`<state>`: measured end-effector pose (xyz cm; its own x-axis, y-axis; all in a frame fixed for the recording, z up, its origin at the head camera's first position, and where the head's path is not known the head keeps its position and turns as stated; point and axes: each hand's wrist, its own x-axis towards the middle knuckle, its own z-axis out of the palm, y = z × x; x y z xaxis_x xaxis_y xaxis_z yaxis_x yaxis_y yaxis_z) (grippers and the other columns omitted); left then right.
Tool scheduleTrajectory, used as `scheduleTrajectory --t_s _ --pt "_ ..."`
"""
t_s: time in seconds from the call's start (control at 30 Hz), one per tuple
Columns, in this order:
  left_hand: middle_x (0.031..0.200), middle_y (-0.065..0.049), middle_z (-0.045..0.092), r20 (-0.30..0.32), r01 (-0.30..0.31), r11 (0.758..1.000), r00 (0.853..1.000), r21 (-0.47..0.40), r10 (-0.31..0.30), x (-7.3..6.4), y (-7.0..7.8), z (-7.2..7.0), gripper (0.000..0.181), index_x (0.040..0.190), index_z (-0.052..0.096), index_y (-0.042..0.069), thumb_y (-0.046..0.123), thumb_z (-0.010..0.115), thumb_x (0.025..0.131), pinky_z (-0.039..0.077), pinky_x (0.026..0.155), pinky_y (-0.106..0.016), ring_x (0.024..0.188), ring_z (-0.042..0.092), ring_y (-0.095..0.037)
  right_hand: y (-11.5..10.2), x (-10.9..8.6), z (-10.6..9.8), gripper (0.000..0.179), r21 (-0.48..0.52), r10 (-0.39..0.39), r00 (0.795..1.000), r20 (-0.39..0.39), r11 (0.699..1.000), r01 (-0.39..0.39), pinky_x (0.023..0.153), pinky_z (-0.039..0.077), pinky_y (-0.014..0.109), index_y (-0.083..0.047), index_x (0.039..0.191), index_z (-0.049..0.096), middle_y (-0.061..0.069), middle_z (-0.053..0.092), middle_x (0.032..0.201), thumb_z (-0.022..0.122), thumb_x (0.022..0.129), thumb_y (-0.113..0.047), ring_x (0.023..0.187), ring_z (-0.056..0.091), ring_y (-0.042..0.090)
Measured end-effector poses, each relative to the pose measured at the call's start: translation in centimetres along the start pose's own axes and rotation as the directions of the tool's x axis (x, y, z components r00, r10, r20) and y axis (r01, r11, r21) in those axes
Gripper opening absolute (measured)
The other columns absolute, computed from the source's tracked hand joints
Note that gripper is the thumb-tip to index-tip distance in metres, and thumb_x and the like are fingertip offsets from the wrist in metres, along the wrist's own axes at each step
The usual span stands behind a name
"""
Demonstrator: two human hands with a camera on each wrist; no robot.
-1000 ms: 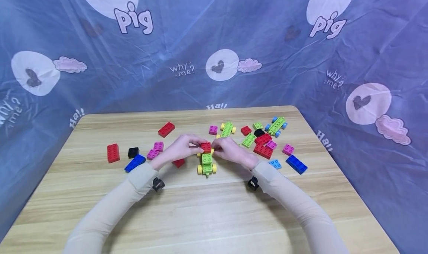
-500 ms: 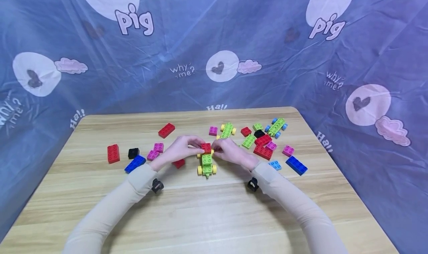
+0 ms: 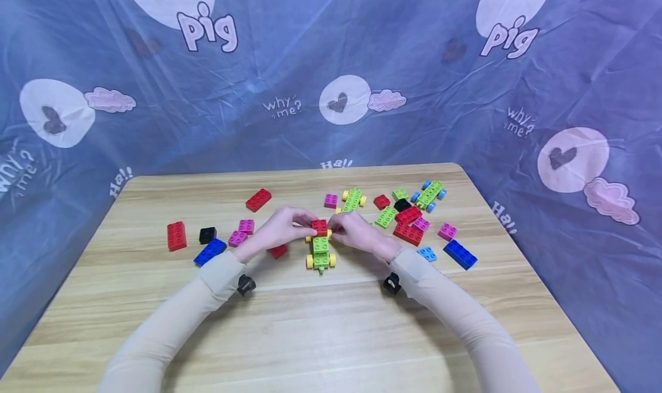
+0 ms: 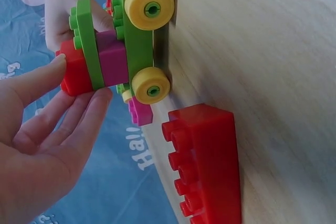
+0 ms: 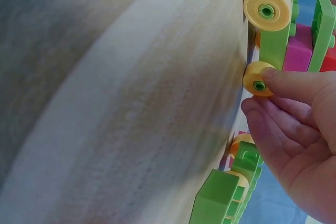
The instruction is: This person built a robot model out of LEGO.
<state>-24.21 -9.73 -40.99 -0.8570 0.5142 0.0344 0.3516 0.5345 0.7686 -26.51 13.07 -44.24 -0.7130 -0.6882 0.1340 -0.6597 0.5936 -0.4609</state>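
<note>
A toy car stands on the table with a green wheeled base [image 4: 138, 48] and yellow wheels. Stacked on the base are a magenta brick [image 4: 112, 59], a green plate [image 3: 320, 245] and, at the far end, a red brick [image 3: 319, 227] on top. My left hand [image 3: 283, 227] grips the red brick, thumb on its near face and fingertips along the side by the plate. From the right, my right hand [image 3: 355, 232] holds the car low at its far end. Its thumb presses on a yellow wheel [image 5: 252, 81], and the other fingers bend in beyond it.
Left of the car lie a red brick [image 3: 176, 236], a black brick [image 3: 207, 235] and a blue brick [image 3: 210, 251]. Behind it stands another green base with yellow wheels [image 3: 354, 199]. A blue-wheeled base [image 3: 430, 195] and several mixed bricks are at right.
</note>
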Motion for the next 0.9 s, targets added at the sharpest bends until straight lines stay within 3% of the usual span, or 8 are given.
scheduleTrajectory --t_s 0.5,0.9 --pt "0.11 -0.013 0.075 0.035 0.008 0.998 0.999 0.068 -0.01 0.62 0.33 -0.32 0.031 0.117 0.07 0.002 0.016 0.073 0.089 0.058 0.094 -0.036 0.103 0.072 -0.026 -0.22 0.0 -0.16 0.02 -0.015 0.03 1.0 0.003 0.999 -0.03 0.083 0.06 0.026 0.0 0.106 0.07 0.014 0.075 0.1 0.071 0.086 -0.001 0.09 0.071 0.022" --pt "0.111 -0.016 0.074 0.015 -0.01 0.999 1.0 0.035 0.01 0.0 0.01 -0.08 0.032 0.118 0.069 0.0 0.014 0.072 0.09 0.059 0.092 -0.036 0.102 0.072 -0.028 -0.32 -0.15 -0.09 0.02 -0.013 -0.004 1.0 -0.004 1.0 0.004 0.08 0.06 0.023 0.0 0.105 0.07 0.014 0.074 0.098 0.072 0.085 -0.001 0.087 0.071 0.021"
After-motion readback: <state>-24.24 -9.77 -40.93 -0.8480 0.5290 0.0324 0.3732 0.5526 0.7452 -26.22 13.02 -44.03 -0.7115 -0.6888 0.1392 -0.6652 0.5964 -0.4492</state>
